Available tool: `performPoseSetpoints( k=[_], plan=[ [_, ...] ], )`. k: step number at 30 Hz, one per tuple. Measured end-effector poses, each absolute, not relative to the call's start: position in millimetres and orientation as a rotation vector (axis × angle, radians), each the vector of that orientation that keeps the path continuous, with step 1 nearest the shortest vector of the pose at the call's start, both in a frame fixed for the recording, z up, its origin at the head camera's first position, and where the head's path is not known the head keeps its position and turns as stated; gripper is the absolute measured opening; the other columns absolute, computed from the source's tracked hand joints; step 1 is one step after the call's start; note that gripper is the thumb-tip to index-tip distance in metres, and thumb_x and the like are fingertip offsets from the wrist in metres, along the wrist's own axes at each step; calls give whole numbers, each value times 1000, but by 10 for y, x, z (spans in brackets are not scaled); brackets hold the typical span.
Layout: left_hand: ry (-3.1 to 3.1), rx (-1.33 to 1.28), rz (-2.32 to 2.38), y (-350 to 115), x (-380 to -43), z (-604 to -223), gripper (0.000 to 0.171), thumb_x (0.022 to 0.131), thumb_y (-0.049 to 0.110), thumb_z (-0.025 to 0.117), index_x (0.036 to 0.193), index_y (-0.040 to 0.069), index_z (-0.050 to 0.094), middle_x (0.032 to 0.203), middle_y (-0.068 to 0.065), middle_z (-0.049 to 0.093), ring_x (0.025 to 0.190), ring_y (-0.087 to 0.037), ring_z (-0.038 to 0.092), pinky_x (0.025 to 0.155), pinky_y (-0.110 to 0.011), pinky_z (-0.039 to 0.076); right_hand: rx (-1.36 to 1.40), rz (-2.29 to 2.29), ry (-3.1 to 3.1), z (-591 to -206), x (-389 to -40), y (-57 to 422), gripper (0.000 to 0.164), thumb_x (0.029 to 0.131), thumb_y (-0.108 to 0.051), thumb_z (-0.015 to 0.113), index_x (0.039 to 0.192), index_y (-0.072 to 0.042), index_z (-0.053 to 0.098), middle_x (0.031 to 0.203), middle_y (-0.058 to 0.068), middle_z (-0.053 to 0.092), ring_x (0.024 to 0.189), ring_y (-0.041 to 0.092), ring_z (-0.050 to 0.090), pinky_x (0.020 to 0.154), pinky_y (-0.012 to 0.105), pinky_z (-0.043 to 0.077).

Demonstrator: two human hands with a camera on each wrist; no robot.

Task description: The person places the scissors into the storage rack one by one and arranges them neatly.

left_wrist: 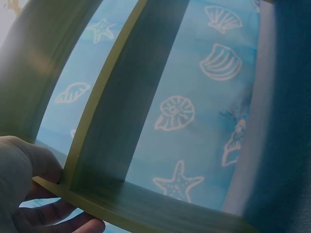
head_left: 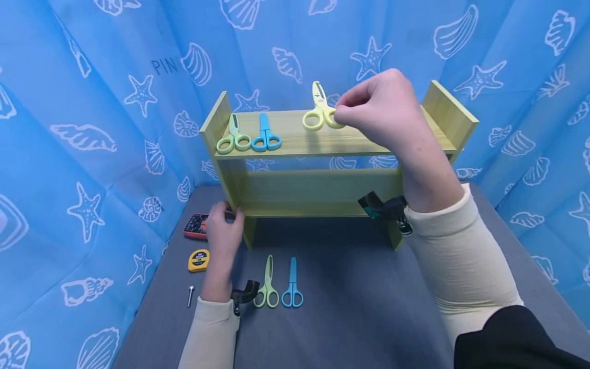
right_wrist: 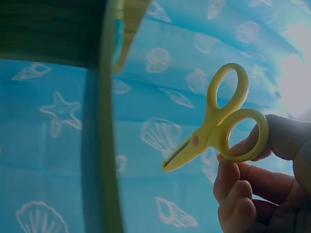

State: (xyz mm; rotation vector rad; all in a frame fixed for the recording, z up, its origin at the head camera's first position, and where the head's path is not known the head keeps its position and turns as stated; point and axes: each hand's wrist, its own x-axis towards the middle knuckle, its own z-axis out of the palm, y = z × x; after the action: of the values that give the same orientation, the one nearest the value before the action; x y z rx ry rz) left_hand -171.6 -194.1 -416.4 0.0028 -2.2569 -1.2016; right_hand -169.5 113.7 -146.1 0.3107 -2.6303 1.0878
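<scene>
My right hand [head_left: 387,110] pinches one handle loop of the yellow scissors [head_left: 319,97], holding them blade up above the top board of a wooden shelf [head_left: 322,192]. In the right wrist view, thumb and fingers meet on a loop of these scissors [right_wrist: 209,133]. On that top board, at the left, lie green scissors [head_left: 234,130] and blue scissors [head_left: 264,128] side by side. My left hand [head_left: 223,230] grips the shelf's left side low down. The left wrist view has its thumb [left_wrist: 46,162] and fingers around the wooden edge.
Another pair of green scissors [head_left: 268,279] and blue scissors [head_left: 292,279] lie on the grey table before the shelf. Left of my left arm are a red-and-black multimeter [head_left: 195,227], a yellow tape measure [head_left: 198,260] and a bolt [head_left: 190,296]. Blue curtains [head_left: 115,195] hang around.
</scene>
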Motion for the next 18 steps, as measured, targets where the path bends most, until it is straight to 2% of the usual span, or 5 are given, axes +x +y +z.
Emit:
performPoseSetpoints(
  k=[4,7,13,18],
  plan=[
    [-2268,17,-1207,-1936,-1709,-4157,17,99,17,67,110,4,64,106,-11,62,95,-26,62,74,-44,60,344,1063,-2691,-1515,-1881,958,18,82,-16,67,90,-13,83,81,0,70,50,11,39,48,28,32],
    [-2279,27,-1204,-1927,-1713,-4153,17,100,18,67,110,5,63,106,-10,62,96,-25,62,75,-43,60,355,1032,-2727,-1593,-1997,881,18,81,-14,64,83,-12,82,68,1,63,52,11,38,50,28,31],
    [-2272,12,-1189,-1926,-1724,-4157,15,98,16,68,108,5,64,105,-11,62,94,-25,63,73,-42,60,365,976,-2781,-1765,-2108,806,22,80,-14,59,79,-11,81,74,2,69,66,17,51,56,30,37],
    [-2261,5,-1189,-1947,-1721,-4164,14,97,14,68,107,5,64,104,-10,62,93,-25,63,71,-41,59,411,920,-2787,-1854,-2083,766,22,84,-16,60,83,-13,81,72,3,69,69,22,55,61,34,41]
  ],
)
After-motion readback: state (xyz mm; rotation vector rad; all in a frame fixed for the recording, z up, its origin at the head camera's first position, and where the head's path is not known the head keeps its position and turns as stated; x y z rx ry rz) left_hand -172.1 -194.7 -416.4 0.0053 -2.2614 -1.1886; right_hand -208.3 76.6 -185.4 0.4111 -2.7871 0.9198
